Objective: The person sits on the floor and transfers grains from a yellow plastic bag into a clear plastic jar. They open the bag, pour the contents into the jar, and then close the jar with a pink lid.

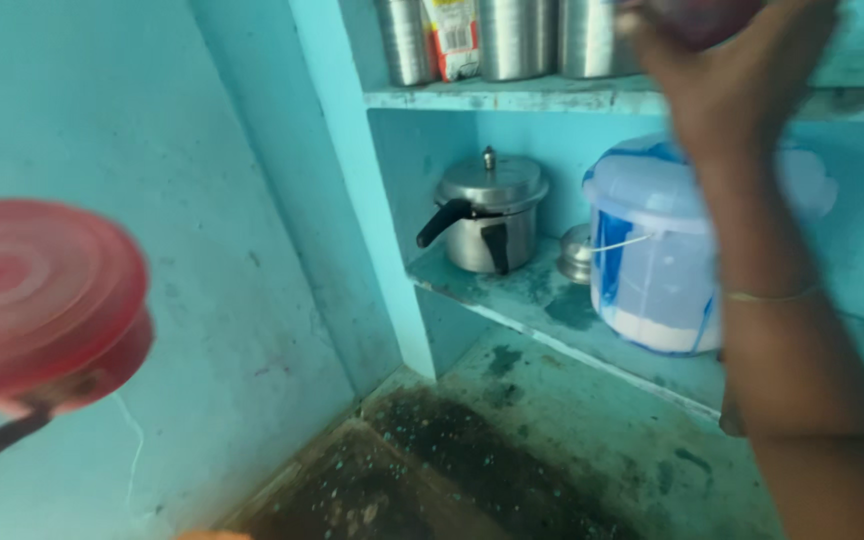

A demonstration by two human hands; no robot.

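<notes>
Reaching up w/ right hand (pixel 742 70) closed round a dark reddish jar (pixel 702 15) at the top shelf (pixel 512 97), left hand unseen, red lid (pixel 37 300) blurred low-left; likely shelving it, needs steady placement.

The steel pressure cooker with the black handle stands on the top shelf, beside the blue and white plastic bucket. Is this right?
Not quite. In the head view the pressure cooker stands on the lower shelf, not the top one. It is beside the blue and white bucket, as you say.
</notes>
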